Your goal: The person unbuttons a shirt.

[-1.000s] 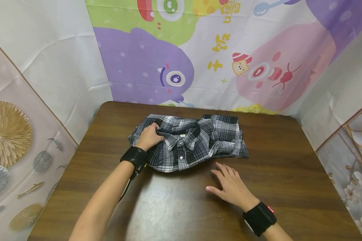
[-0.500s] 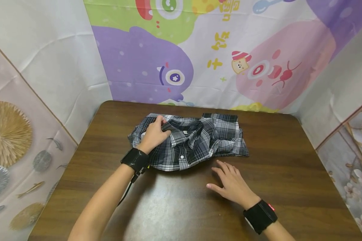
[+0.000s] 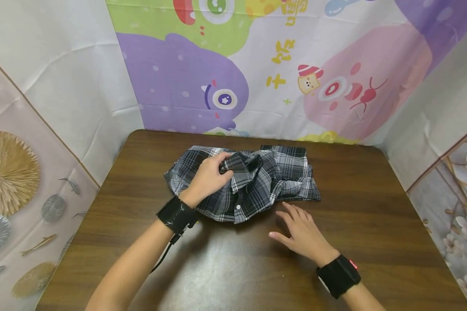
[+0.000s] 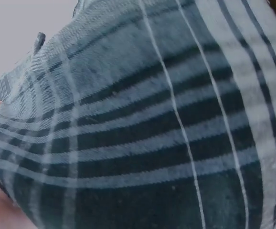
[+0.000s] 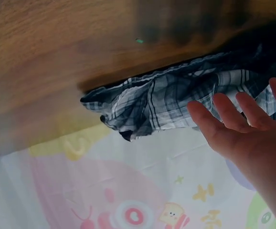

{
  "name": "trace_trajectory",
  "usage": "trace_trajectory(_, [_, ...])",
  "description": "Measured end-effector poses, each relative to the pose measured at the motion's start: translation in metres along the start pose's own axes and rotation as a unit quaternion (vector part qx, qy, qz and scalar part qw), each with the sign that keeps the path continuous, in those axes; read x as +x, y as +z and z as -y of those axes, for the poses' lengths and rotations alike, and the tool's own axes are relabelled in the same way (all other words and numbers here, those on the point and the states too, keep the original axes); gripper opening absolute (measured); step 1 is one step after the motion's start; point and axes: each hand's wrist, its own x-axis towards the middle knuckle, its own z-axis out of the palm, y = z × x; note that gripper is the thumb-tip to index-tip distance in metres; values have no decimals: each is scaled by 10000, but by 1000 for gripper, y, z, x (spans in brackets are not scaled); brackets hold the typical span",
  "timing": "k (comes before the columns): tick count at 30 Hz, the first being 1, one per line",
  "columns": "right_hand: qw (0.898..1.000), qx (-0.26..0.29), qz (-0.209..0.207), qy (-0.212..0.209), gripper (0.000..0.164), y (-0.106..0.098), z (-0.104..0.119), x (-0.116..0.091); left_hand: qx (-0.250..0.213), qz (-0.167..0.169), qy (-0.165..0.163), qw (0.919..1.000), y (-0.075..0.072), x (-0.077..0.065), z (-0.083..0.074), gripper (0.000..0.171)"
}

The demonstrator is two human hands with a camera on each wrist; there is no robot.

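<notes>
A black, grey and white plaid button-up shirt (image 3: 257, 190) lies crumpled on the wooden table. My left hand (image 3: 210, 177) pinches the shirt near its collar (image 3: 243, 170), thumb and fingers gathered on the cloth. In the left wrist view the plaid cloth (image 4: 128, 133) fills most of the picture, with a bit of the hand at the left edge. A white button (image 3: 238, 207) shows on the front placket. My right hand (image 3: 303, 231) is held just in front of the shirt, fingers spread and holding nothing. The right wrist view shows its fingers (image 5: 205, 117) overlapping the shirt's edge.
Behind the brown table (image 3: 366, 207) hangs a cartoon-printed cloth (image 3: 272, 99). Pale patterned cloths (image 3: 66, 99) stand at both sides. A black band with a cable (image 3: 165, 255) circles my left wrist, another band (image 3: 338, 275) my right.
My left hand has moved to the right, drawing the collar with it so that it bunches up and folds over. The right hand stays nearly where it was.
</notes>
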Motion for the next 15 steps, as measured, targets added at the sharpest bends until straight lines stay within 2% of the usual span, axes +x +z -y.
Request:
trace_trajectory(10, [9992,323,-64,208,69,-18,-4,8,-283,-6,598,9978,-4,-11,-18,37])
trace_trajectory(15, [9963,789,-77,336,67,-31,-8,19,-260,-113,1092,9936,-7,-19,-29,39])
